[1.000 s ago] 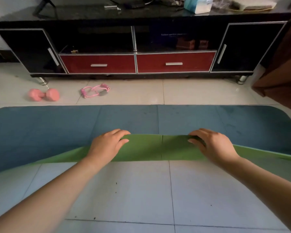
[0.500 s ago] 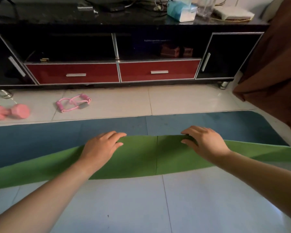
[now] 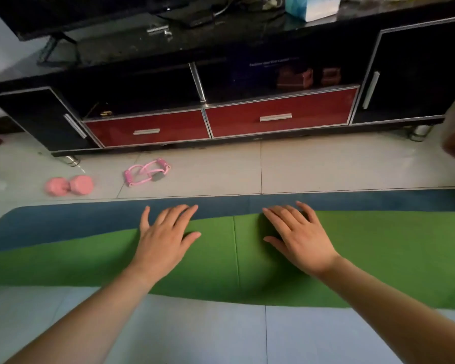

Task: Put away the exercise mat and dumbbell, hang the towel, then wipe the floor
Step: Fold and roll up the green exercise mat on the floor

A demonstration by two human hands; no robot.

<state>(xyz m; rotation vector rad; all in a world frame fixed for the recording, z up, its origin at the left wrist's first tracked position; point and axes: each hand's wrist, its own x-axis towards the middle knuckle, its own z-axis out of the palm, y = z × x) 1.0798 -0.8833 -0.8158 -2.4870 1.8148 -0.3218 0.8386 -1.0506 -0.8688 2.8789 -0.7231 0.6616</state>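
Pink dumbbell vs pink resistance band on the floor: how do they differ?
The dumbbell is solid, with two blocky heads; the resistance band is thin looped tubing with ribbed grips. The dumbbell lies farther left; the resistance band nearer the red drawers. Both are pink, on the floor, untouched.

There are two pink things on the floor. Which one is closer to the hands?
The looped pink stretch band, lying right of the chunky pink dumbbell, is closer. It sits just beyond the left hand.
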